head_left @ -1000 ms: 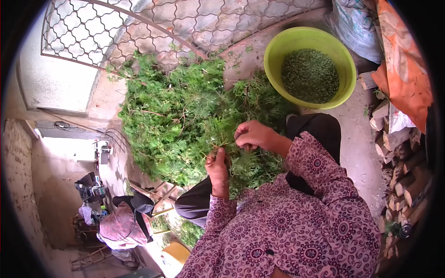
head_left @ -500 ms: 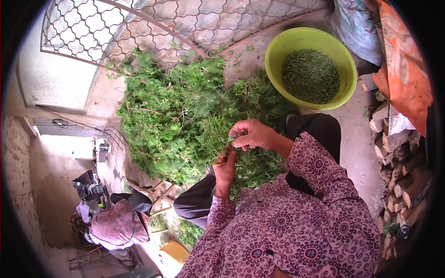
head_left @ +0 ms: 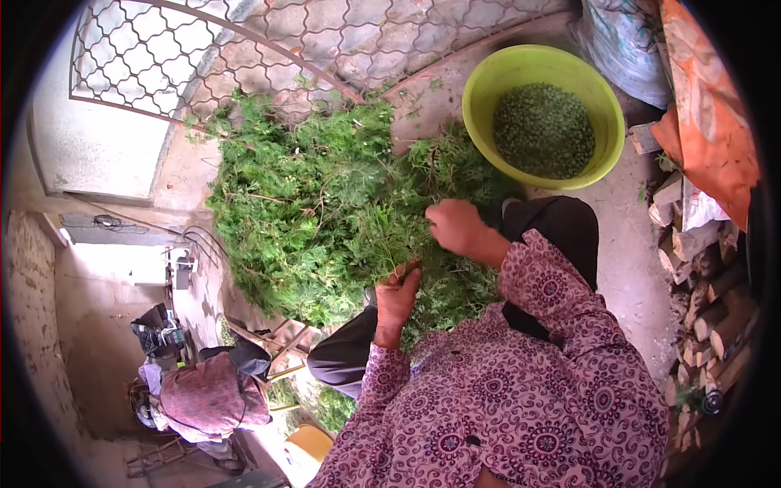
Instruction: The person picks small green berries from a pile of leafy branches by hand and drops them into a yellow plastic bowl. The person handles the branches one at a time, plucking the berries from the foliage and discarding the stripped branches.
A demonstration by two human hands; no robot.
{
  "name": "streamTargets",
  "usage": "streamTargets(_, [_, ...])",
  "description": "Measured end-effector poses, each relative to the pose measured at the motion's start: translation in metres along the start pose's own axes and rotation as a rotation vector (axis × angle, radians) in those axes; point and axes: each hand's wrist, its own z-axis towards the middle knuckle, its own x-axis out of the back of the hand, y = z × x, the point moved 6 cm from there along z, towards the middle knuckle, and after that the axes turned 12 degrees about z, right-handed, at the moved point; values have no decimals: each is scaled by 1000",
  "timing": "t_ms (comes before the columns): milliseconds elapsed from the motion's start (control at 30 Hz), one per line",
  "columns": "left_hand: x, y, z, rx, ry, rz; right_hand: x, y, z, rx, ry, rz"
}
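My left hand (head_left: 396, 298) is closed around the stem end of a feathery green sprig (head_left: 381, 236), whose foliage blends with the pile behind it. To the right and slightly above, my right hand (head_left: 462, 229) is apart from the sprig, its fingers curled. Whatever it may hold is hidden. Both hands are over a broad heap of cut evergreen branches (head_left: 301, 195). Beyond my right hand stands a yellow-green tub (head_left: 606, 163) with many small round green pieces (head_left: 545, 130) in it.
Stacked firewood (head_left: 716, 317) lines the right side, below an orange sack (head_left: 716, 138) and a white sack (head_left: 622, 53). A wire-mesh panel (head_left: 325, 41) lies across the top. Another person (head_left: 211, 394) sits at lower left, near a yellow container (head_left: 309, 443).
My right hand has moved away from the sprig, to the right, and its fingers are now curled. My left hand stays nearly in place, holding the sprig.
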Motion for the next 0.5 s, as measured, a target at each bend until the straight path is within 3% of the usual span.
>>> streamTargets(33, [0, -2, -1, -1, -3, 0, 8, 2, 6, -2, 2, -1])
streamTargets(100, [2, -6, -4, 12, 19, 8, 8, 17, 13, -422, -263, 937])
streamTargets(133, [3, -7, -3, 11, 22, 6, 14, 11, 12, -597, -319, 1212])
streamTargets(167, [5, -3, -4, -70, 39, 89, 12, 11, 12, -596, -321, 1212])
streamTargets(233, [6, 0, -4, -149, 52, 173, 8, 0, 12, -561, -368, 1589])
streamTargets(367, [3, 5, -5, -231, 54, 367, 3, -17, 5, -449, -504, 1328])
streamTargets(433, [2, 12, -5, -259, 56, 438, -6, -19, 4, -272, -531, 919])
streamTargets(500, [-1, 18, -6, -295, 32, 483, -11, -19, 1, -263, -545, 860])
